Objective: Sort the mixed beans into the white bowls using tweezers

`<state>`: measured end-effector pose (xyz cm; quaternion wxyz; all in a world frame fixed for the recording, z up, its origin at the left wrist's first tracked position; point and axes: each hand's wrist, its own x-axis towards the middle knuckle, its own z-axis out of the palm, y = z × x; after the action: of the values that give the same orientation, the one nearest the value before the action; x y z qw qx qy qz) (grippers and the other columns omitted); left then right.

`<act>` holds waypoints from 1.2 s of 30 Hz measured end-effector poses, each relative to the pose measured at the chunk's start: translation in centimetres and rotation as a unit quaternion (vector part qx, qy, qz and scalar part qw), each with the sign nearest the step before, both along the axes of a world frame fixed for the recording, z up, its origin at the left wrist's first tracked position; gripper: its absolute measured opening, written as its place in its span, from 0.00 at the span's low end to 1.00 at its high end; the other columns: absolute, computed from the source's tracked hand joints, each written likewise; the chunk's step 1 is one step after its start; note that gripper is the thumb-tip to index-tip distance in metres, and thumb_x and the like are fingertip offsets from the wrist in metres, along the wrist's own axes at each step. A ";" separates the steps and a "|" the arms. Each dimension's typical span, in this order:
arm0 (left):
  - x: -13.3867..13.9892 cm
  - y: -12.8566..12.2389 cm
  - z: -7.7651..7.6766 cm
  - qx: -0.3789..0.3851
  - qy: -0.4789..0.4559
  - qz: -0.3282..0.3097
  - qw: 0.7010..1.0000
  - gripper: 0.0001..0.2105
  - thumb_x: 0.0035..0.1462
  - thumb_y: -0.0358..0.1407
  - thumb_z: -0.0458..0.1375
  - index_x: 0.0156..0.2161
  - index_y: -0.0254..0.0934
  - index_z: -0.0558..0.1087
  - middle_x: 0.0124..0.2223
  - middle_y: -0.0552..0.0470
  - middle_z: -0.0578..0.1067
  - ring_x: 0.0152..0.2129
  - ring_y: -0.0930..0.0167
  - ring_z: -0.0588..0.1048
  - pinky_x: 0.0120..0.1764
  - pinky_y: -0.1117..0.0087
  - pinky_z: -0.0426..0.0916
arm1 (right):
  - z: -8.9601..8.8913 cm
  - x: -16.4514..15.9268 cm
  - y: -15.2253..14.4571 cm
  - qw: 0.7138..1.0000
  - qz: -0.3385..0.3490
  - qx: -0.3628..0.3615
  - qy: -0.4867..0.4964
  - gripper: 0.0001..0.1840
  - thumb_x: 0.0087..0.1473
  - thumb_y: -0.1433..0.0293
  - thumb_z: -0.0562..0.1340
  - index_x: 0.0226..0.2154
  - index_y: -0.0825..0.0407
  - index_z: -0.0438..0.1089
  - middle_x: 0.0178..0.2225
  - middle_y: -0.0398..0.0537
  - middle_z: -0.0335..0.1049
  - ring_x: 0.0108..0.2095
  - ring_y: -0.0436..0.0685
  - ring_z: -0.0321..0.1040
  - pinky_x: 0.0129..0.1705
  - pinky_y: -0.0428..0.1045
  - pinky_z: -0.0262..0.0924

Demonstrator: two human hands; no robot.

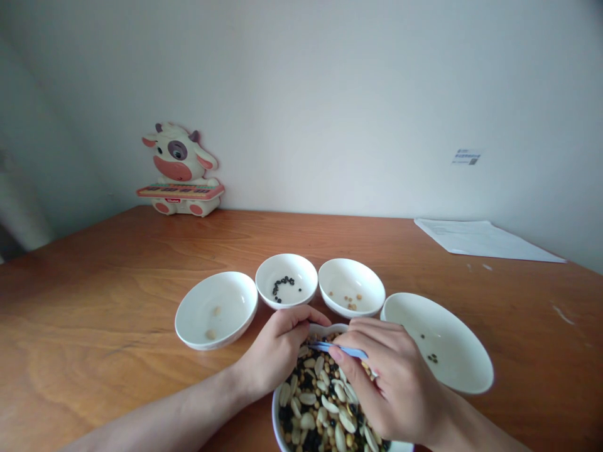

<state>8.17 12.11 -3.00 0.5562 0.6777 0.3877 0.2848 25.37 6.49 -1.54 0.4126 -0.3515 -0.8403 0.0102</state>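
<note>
Sorting so far: only a handful of pieces lie in the four small dishes, while the big bowl (282, 402) at the near edge of the desk (94, 301) is heaped full; by that showing most of the work is left
Far-left dish (188, 314): two pale beans; nothing else
Second dish (268, 276): a short curl of small black beans
Third dish (367, 285): a few tan soybeans
Right dish (466, 364): a scatter of tiny dark-green beans
Mixed beans (320, 408): long white kernels, round tan beans and black ones jumbled together; they fill the big bowl to the rim
Left hand (277, 351): rests on the bowl's far-left rim, fingers curled loosely; nothing seen held
Right hand (391, 383): over the bowl's right side, fingers pinched narrow on blue tweezers (342, 349) whose tips point left above the heap
Background: a toy cow keyboard (181, 172) far left by the wall; papers (480, 238) far right
</note>
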 end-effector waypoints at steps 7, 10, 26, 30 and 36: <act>0.1 -0.1 0.1 -0.015 0.004 0.008 1.000 0.13 0.56 0.32 0.51 0.40 0.32 0.77 0.40 0.47 0.79 0.41 0.63 0.73 0.46 0.66 0.64 | 1.1 0.4 -0.7 0.995 -0.025 0.063 0.070 0.09 0.53 0.81 0.56 0.26 0.56 0.66 0.20 0.46 0.65 0.21 0.50 0.61 0.25 0.47 0.56; 0.0 0.0 0.0 -0.007 -0.018 -0.008 1.000 0.13 0.57 0.32 0.50 0.40 0.32 0.77 0.40 0.47 0.79 0.41 0.63 0.73 0.48 0.65 0.64 | 1.3 0.5 -0.6 0.988 -0.068 0.100 0.094 0.08 0.54 0.82 0.57 0.29 0.57 0.69 0.22 0.47 0.68 0.24 0.50 0.64 0.28 0.46 0.60; 0.1 0.0 0.1 0.024 -0.027 -0.013 0.999 0.13 0.56 0.30 0.49 0.39 0.33 0.77 0.43 0.48 0.79 0.44 0.64 0.74 0.52 0.66 0.62 | -0.2 -0.7 1.4 0.986 -0.137 0.034 0.086 0.08 0.61 0.75 0.57 0.32 0.57 0.71 0.24 0.45 0.71 0.25 0.50 0.68 0.30 0.45 0.60; 0.1 0.0 0.0 0.024 -0.027 -0.012 0.999 0.13 0.56 0.30 0.50 0.39 0.34 0.77 0.43 0.48 0.78 0.45 0.64 0.74 0.52 0.66 0.62 | -0.2 -0.6 1.3 0.986 -0.132 0.036 0.090 0.08 0.61 0.76 0.58 0.32 0.57 0.71 0.25 0.45 0.71 0.26 0.50 0.68 0.30 0.45 0.60; 0.1 0.0 -0.2 0.015 -0.023 -0.016 0.999 0.13 0.56 0.33 0.50 0.41 0.35 0.77 0.43 0.48 0.78 0.44 0.63 0.73 0.52 0.64 0.62 | 0.5 -0.1 0.7 0.985 -0.122 0.046 0.111 0.08 0.59 0.77 0.58 0.29 0.57 0.69 0.24 0.46 0.68 0.25 0.50 0.65 0.29 0.46 0.58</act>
<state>8.28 12.11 -3.16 0.5591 0.6854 0.3597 0.2971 25.25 7.15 -1.09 0.5169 -0.4290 -0.7397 -0.0398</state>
